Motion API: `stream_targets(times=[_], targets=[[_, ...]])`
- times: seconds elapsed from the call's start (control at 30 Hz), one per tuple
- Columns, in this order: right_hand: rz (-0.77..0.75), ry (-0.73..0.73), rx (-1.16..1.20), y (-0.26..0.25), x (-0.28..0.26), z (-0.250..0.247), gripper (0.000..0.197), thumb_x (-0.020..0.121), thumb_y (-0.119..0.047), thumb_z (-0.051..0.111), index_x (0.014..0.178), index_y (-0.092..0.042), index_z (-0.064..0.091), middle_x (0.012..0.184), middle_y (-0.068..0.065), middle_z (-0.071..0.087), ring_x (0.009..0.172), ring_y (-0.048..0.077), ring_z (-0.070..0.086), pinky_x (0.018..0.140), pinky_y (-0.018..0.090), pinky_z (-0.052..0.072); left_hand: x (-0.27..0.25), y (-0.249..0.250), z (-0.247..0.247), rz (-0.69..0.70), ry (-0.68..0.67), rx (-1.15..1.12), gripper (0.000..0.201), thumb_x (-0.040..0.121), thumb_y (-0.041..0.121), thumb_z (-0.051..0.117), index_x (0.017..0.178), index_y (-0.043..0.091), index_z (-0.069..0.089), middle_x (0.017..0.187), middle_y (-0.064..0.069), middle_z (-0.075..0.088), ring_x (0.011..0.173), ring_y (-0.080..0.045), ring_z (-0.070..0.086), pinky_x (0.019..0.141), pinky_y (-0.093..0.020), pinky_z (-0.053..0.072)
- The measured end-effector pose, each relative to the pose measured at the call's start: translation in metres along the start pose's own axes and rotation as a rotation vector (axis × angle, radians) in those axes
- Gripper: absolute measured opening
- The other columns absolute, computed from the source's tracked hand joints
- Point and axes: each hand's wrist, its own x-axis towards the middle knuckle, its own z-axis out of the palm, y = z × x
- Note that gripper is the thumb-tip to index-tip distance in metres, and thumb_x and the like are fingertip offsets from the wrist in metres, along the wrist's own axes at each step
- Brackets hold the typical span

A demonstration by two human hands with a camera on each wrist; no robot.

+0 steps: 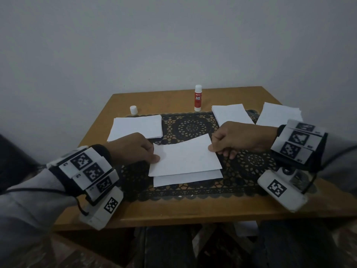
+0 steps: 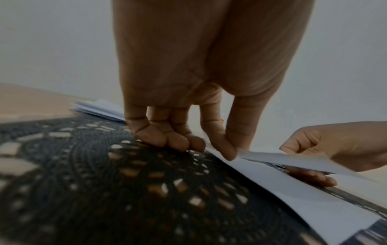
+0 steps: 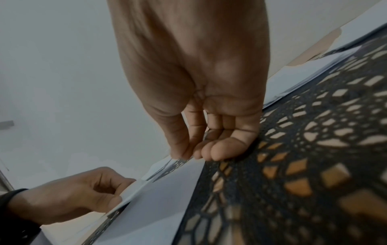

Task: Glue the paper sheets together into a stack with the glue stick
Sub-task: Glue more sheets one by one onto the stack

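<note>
Left hand (image 1: 135,149) and right hand (image 1: 235,139) pinch the sheet (image 1: 185,155) by opposite edges; thin, limp paper, likely to sag mid-span.

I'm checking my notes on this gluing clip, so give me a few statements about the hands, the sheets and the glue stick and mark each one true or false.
1. Both hands hold the top sheet. True: the left hand pinches its left edge, the right hand its right edge.
2. The glue stick lies on its side. False: it stands upright on the table.
3. The white cap is off the glue stick. True.
4. The top sheet lies squarely on the lower sheet. False: it is askew, held just above.
5. The right hand holds the glue stick. False: the stick stands alone.
</note>
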Motion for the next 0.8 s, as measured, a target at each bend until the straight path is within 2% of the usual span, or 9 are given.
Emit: stream_targets(times=[0.07,0.23,0.3,0.47,0.67,0.8], targets=[[-0.022,-0.006,0.007,0.003,0.0,-0.001,0.025,0.088,-0.018,0.069,0.067,-0.008,0.062,0.068,0.004,0.061,0.065,0.014,0.056,0.059,0.023,0.051,0.0,0.001,0.001,0.003,-0.006,-0.003,0.04,0.086,0.023,0.067,0.05,0.018,0.053,0.054,0.005,0.049,0.06,-0.01,0.044,0.063,-0.021,0.034],[-0.069,0.045,-0.043,0.009,0.002,0.003,0.029,0.087,-0.02,0.07,0.084,0.008,0.066,0.073,0.008,0.064,0.065,0.013,0.059,0.06,0.02,0.053,-0.001,0.0,0.003,0.005,-0.008,0.008,0.039,0.085,0.024,0.07,0.049,0.019,0.054,0.053,0.006,0.05,0.059,-0.01,0.044,0.061,-0.022,0.034],[-0.084,0.056,-0.047,0.011,0.003,0.003,0.03,0.087,-0.02,0.07,0.086,0.009,0.066,0.071,0.006,0.064,0.064,0.012,0.06,0.061,0.02,0.054,-0.002,0.0,0.005,0.006,-0.004,0.007,0.04,0.084,0.024,0.071,0.048,0.02,0.054,0.053,0.006,0.05,0.057,-0.01,0.044,0.061,-0.023,0.034],[-0.099,0.071,-0.071,0.012,0.003,0.005,0.027,0.087,-0.02,0.071,0.084,0.007,0.067,0.067,0.003,0.064,0.057,0.006,0.058,0.058,0.019,0.052,-0.003,0.0,0.005,0.004,-0.004,0.014,0.038,0.082,0.024,0.072,0.048,0.02,0.057,0.054,0.006,0.053,0.058,-0.01,0.047,0.061,-0.022,0.036],[-0.121,0.095,-0.122,0.012,0.003,0.007,0.019,0.087,-0.02,0.071,0.075,-0.005,0.067,0.067,0.002,0.064,0.052,0.002,0.058,0.059,0.019,0.053,-0.003,0.0,0.006,0.001,0.002,0.013,0.039,0.081,0.024,0.073,0.046,0.021,0.058,0.053,0.008,0.054,0.059,-0.009,0.047,0.06,-0.021,0.036],[-0.131,0.106,-0.13,0.012,0.003,0.008,0.019,0.086,-0.019,0.071,0.076,-0.003,0.068,0.067,0.003,0.064,0.052,0.002,0.058,0.058,0.018,0.053,-0.002,0.0,0.006,0.004,-0.001,0.019,0.037,0.081,0.025,0.073,0.047,0.021,0.059,0.055,0.006,0.055,0.059,-0.01,0.048,0.059,-0.021,0.036]])
